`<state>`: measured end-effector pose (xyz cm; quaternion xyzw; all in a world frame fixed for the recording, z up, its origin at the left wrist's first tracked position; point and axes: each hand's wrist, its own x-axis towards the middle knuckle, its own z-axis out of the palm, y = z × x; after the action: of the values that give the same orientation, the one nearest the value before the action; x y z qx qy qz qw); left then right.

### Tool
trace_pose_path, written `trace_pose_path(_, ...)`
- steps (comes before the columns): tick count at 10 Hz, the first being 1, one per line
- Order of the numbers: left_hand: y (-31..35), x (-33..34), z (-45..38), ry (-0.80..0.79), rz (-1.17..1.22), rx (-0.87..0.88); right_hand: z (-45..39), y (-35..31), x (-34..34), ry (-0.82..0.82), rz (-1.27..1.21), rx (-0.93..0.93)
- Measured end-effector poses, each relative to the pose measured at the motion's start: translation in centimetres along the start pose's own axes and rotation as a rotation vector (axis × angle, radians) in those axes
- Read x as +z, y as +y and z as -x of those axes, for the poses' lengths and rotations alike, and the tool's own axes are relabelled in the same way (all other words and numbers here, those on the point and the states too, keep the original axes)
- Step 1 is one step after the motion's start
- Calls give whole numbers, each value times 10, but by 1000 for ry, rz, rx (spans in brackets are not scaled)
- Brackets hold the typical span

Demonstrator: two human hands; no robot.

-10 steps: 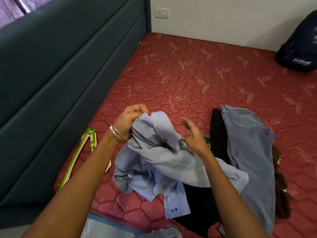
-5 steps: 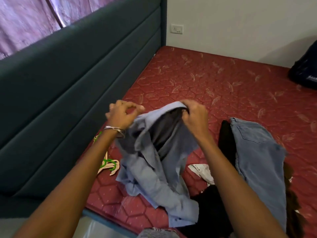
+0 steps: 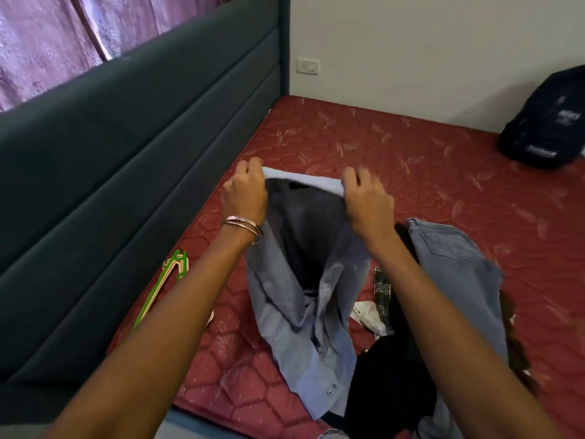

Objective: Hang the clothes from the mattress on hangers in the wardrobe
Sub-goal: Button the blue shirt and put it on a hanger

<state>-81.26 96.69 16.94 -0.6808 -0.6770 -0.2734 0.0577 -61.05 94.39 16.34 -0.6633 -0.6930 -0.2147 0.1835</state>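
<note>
A light blue shirt [image 3: 300,299] hangs above the red mattress [image 3: 395,166], held up by its top edge. My left hand [image 3: 245,193] grips that edge at the left and my right hand [image 3: 367,201] grips it at the right, stretching it flat between them. The shirt's lower part trails onto the mattress. Grey-blue jeans [image 3: 456,274] lie to the right, over a black garment [image 3: 389,375]. A bundle of green and cream hangers [image 3: 164,280] lies by the headboard, partly hidden by my left forearm.
A dark teal padded headboard [image 3: 126,153] runs along the left. A dark backpack [image 3: 547,122] leans on the white wall at the far right. A crumpled white paper [image 3: 367,315] and a checked cloth [image 3: 381,286] lie between shirt and jeans. Purple curtains [image 3: 63,33] hang behind.
Both hands have lifted the shirt higher and moved apart, spreading its top edge. A second ago my right hand was free of the shirt; now it grips the edge.
</note>
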Motion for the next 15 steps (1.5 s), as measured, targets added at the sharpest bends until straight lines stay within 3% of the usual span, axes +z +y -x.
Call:
trace_pose_path(1, -6, -8, -19, -208, -203, 314, -10, 21, 1, -674, -161, 216)
trace_pose_path(2, -10, -25, -51, -222, -306, 490, -44, 36, -25, -636, -106, 257)
trace_pose_path(3, -3, -59, -98, 72, -363, 521, -82, 38, -57, -90, -73, 305)
trace_pose_path(4, 3, -92, -129, 612, 15, 382, -100, 44, -80, 724, 29, 216)
trace_pose_path(5, 1, -57, -75, 443, 308, 180, -31, 26, -39, 701, 85, 42)
trace_pose_path(6, -56, 39, 42, -503, -286, 465, 104, 2, 25, -503, 290, 183)
trace_pose_path(7, -103, 76, 142, -1551, -483, 319, 192, 4, 57, -1615, 11, 158)
trace_pose_path(8, -98, 78, 129, -1471, -358, 416, 181, 13, 41, -1662, -71, 70)
trace_pose_path(9, -89, 72, 74, -1037, -165, 411, 145, 32, 44, -1292, -201, 82)
trace_pose_path(11, -74, 55, 65, -180, 422, -38, 115, 33, 19, -45, -498, 801)
trace_pose_path(12, -62, 49, 89, -33, 518, -327, 115, 23, 16, 240, -817, 1073)
trace_pose_path(13, -59, 57, 126, -215, 524, -625, 154, 35, 66, 66, -1107, 1320)
trace_pose_path(14, -68, 48, 159, -579, 438, -609, 191, 42, 57, -334, -1150, 1306)
trace_pose_path(15, -72, 21, 165, -1032, 269, -361, 196, 50, 12, -699, -1267, 1029)
